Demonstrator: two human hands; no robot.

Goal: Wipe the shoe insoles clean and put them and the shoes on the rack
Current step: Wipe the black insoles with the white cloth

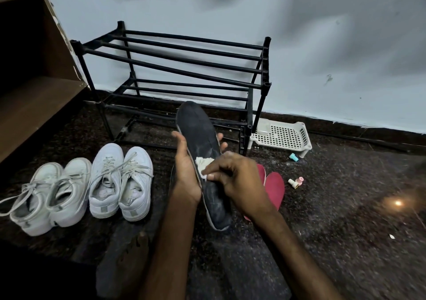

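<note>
Left grip: the left hand (184, 173) cradles the dark insole (198, 129) from beneath at its middle, with the thumb on one long edge and the fingertips curling over the other.
Right grip: the right hand (235, 179) pinches a small white cloth (204, 164) between thumb and fingers and presses it onto the insole's top face, just beside the left palm.
Insole: it is held off the floor (345, 207), toe end pointing away from both hands and heel end jutting back below the right wrist; pale smears show on its face beyond the cloth.
Step in hand: wiping, judged to be early in the task, since nothing is on the rack (175, 53) yet.
Doing it well: long strokes from the held middle out to the toe look best, with the left fingers bracing underneath so the soft insole does not buckle. The heel end likely needs the left grip shifted toward the toe first.
Cloth care: the wad is small, so refolding to a fresh face would avoid spreading grime.
Waiting: red insoles (275, 186) lie on the floor under and beyond the right hand; two pairs of white shoes (121, 179) stand outside the left hand.
Rack: straight ahead of the insole's toe, with a white basket (281, 136) at its foot.
</note>
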